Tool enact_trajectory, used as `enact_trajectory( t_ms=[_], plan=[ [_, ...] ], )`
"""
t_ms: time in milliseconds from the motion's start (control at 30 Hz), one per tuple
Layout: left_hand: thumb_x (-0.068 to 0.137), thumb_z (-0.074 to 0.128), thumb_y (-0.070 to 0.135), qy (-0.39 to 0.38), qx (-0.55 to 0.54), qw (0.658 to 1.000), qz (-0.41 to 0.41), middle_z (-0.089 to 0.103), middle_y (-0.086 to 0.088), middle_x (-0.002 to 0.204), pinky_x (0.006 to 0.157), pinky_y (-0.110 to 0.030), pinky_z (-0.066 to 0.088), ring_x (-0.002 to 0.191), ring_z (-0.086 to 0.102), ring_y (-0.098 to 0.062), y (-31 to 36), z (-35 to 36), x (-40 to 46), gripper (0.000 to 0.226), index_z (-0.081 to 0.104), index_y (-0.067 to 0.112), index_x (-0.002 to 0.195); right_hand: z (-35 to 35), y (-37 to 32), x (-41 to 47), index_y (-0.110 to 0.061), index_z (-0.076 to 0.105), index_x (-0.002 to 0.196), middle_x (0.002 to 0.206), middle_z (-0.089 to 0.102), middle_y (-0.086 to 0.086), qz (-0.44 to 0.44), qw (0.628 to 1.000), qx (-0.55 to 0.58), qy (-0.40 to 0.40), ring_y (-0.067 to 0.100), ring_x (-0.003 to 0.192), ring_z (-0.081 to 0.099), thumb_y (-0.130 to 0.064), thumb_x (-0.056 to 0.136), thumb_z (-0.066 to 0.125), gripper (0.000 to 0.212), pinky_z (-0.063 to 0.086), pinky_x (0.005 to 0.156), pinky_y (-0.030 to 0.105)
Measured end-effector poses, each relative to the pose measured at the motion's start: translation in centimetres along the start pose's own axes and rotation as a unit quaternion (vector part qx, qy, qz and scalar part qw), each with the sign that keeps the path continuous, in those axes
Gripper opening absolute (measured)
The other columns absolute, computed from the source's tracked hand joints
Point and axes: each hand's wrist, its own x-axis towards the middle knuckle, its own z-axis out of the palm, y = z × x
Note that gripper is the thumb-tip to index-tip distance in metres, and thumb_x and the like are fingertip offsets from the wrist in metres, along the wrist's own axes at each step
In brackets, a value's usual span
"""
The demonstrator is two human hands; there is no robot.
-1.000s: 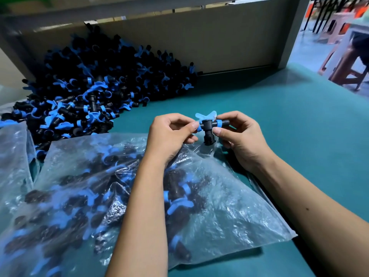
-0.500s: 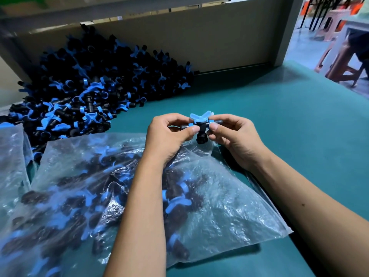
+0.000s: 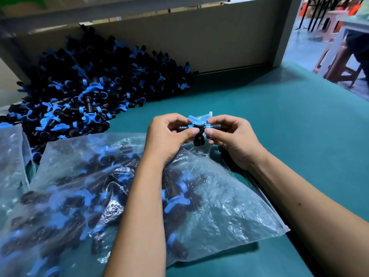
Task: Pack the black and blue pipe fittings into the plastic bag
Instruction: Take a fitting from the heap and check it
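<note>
Two bare forearms enter from the bottom edge, no sleeves in view on either. No gloves, rings, watch or wristbands on the left hand (image 3: 169, 134) or the right hand (image 3: 233, 136). Fingernails short and unpainted where they show on both thumbs. One small dark mole on the right forearm, on its upper side about midway along the visible length. Left forearm unmarked as far as the view shows.

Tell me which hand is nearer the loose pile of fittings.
Left. The left hand is just right of the pile; the right hand grips the fitting farther right.
</note>
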Motion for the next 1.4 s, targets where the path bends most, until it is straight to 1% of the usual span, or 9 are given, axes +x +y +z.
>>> enact_trajectory(
  t_ms=[300,500,667,733,833,1000,1200,1300,1400],
  plan=[
    [0.083,0.083,0.003,0.044,-0.02,0.999,0.007,0.073,-0.003,0.068,0.06,-0.026,0.056,0.057,0.066,-0.016,0.4,-0.2,-0.1,0.008,0.075,0.004,0.085,-0.6,0.3,0.8,-0.007,0.072,0.095,0.081,0.071,0.001,-0.017,0.989,0.052,0.14,0.01,0.065,0.061,-0.001,0.09,0.07,0.008,0.053,0.058,0.02],
    [0.081,0.089,0.021,0.108,-0.004,0.994,0.023,0.074,-0.011,0.07,0.058,-0.034,0.057,0.055,0.068,-0.021,0.7,-0.1,-0.3,0.028,0.069,0.002,0.079,0.2,1.0,0.5,-0.018,0.065,0.098,0.092,0.067,0.002,-0.07,0.981,-0.14,0.113,0.016,0.068,0.06,-0.026,0.079,0.085,0.029,0.054,0.056,0.029],
    [0.077,0.091,0.032,0.074,0.046,0.995,0.041,0.075,-0.008,0.072,0.067,-0.05,0.06,0.066,0.072,-0.031,1.1,0.6,-0.7,0.032,0.066,0.012,0.073,0.7,1.0,0.2,-0.018,0.065,0.1,0.091,0.071,-0.002,-0.13,0.945,-0.294,0.054,0.022,0.077,0.067,-0.024,0.073,0.09,0.037,0.059,0.066,0.031],
    [0.078,0.09,0.032,0.054,0.051,0.996,0.055,0.075,-0.005,0.072,0.07,-0.047,0.059,0.068,0.072,-0.029,1.1,0.7,-0.7,0.031,0.066,0.014,0.072,0.7,1.0,0.3,-0.013,0.067,0.097,0.088,0.073,0.006,-0.117,0.958,-0.253,0.066,0.023,0.077,0.069,-0.013,0.079,0.085,0.025,0.059,0.063,0.032],
    [0.078,0.09,0.036,0.007,0.07,0.994,0.078,0.077,0.003,0.08,0.078,-0.036,0.057,0.08,0.072,-0.013,1.1,0.6,-0.8,0.027,0.07,0.018,0.079,0.5,0.3,0.5,-0.006,0.068,0.093,0.083,0.074,0.013,-0.011,0.993,-0.036,0.112,0.019,0.069,0.069,-0.007,0.094,0.068,0.002,0.056,0.06,0.024],
    [0.052,0.089,0.065,-0.117,0.288,0.95,0.016,0.061,0.02,0.108,0.092,-0.03,0.048,0.108,0.06,-0.005,0.9,0.0,-1.1,0.054,0.071,0.049,0.1,-1.0,-1.3,0.8,-0.001,0.061,0.099,0.075,0.068,0.013,0.112,0.961,0.192,0.164,0.013,0.058,0.056,-0.022,0.102,0.055,0.022,0.048,0.05,0.016],
    [0.072,0.091,0.005,-0.082,0.313,0.946,0.024,0.074,0.017,0.094,0.093,-0.031,0.057,0.092,0.07,-0.004,0.6,0.5,-0.5,0.045,0.069,0.045,0.075,-1.0,-1.3,0.9,-0.009,0.055,0.095,0.068,0.058,0.01,0.133,0.951,0.222,0.17,0.013,0.053,0.048,-0.027,0.102,0.053,0.02,0.036,0.041,0.016],
    [0.078,0.087,0.008,-0.06,0.256,0.964,0.037,0.075,0.017,0.075,0.078,-0.024,0.054,0.078,0.071,-0.001,0.2,0.3,-0.4,0.035,0.073,0.038,0.066,-1.1,-1.2,0.8,-0.012,0.056,0.089,0.071,0.055,0.007,0.125,0.958,0.206,0.158,0.013,0.053,0.044,-0.025,0.097,0.056,0.015,0.029,0.04,0.018],
    [0.082,0.086,0.016,-0.027,0.152,0.986,0.062,0.077,0.013,0.077,0.078,-0.024,0.052,0.077,0.07,-0.002,0.4,-0.3,-0.4,0.019,0.077,0.03,0.072,-1.1,-1.0,0.7,-0.015,0.059,0.082,0.074,0.053,0.002,0.077,0.978,0.163,0.106,0.013,0.055,0.037,-0.02,0.087,0.06,0.007,0.024,0.043,0.022]
  ],
)
